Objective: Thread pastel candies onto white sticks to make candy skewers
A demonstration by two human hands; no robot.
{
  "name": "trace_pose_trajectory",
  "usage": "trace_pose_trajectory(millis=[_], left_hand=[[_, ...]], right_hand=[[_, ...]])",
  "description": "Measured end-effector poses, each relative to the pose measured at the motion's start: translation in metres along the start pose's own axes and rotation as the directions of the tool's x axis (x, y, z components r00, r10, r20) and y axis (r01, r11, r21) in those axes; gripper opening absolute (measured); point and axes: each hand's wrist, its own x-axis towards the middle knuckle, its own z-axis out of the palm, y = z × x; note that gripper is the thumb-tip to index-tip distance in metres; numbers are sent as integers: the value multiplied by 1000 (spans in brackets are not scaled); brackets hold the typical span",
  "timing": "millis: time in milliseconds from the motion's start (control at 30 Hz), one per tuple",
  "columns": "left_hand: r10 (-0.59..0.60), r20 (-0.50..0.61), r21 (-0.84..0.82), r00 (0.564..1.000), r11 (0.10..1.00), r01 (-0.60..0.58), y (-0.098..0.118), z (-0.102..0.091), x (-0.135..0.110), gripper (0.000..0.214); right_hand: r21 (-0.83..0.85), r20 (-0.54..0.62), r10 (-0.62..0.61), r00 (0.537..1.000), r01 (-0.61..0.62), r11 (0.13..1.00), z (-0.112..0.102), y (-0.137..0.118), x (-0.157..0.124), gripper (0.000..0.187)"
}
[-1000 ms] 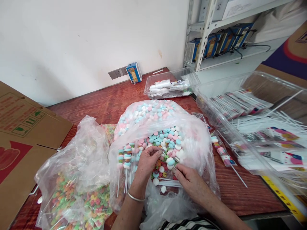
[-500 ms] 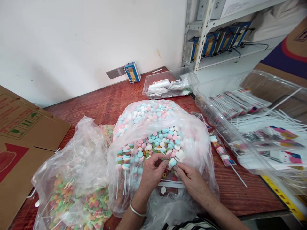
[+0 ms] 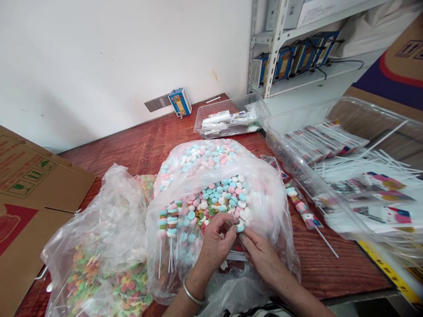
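A blue-and-white marshmallow [image 3: 240,227] sits between the fingertips of both my hands, over an open bag of pastel candies. My left hand [image 3: 218,240] pinches it from the left, thumb and index finger curled together. From the right, the closed fingers of my right hand [image 3: 259,253] press against its lower side. A thin stick seems to run by the left fingertips, but the fingers hide most of it. Pink, blue and white marshmallows [image 3: 228,191] fill the clear plastic bag [image 3: 267,193] around my hands. Finished-looking candy skewers [image 3: 172,220] lie on the bag's left side.
A clear bag of colourful gummy rings [image 3: 128,281] lies at the left, beside a cardboard box [image 3: 42,189]. On the right stand a large plastic tray [image 3: 287,152] of sticks and labels and a wrapped skewer [image 3: 302,207]. A smaller tray [image 3: 200,125] is behind.
The marshmallow has tilted and moved slightly down and right. My left hand has shifted right, closer to my right hand, and covers more of the marshmallow. The view has shifted slightly.
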Motion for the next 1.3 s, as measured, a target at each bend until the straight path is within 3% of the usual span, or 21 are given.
trace_pose_trajectory(millis=[67,133,267,333,433,600,733,900,1033,1167,1300], left_hand=[[-17,17,-38,1000,999,18,0,-3,4,20],[-48,-34,-23,998,999,47,-1,-8,11,22],[35,-210,293,977,956,29,-5,-23,28,16],[90,-145,447,985,894,-16,-7,-29,35,18],[101,-26,530,995,845,-72,-9,-30,38,25],[116,-87,573,989,818,-46,-10,-28,35,19],[26,-146,514,989,856,53,-1,-34,30,18],[-115,-2,334,993,936,109,8,-20,24,9],[-89,-66,441,994,891,109,-2,-5,24,13],[-56,-124,556,991,823,116,-15,-3,25,21],[61,-85,623,995,782,5,-19,-3,24,21]], right_hand=[[95,39,46,998,-50,994,-4,0,1,28],[116,43,58,997,-63,991,-9,3,1,29],[115,-16,78,997,-76,991,-20,11,2,28],[102,-35,94,995,-90,991,-23,15,2,29],[78,-47,89,995,-85,993,-24,17,2,31],[104,-26,106,994,-103,989,-27,12,1,30],[148,-19,119,993,-115,982,-32,9,1,32],[173,-14,124,992,-119,978,-32,12,2,32],[173,-10,115,993,-112,979,-31,12,1,32],[175,-22,95,995,-89,980,-32,11,-1,32],[175,-11,66,998,-64,983,-31,12,-1,31]])
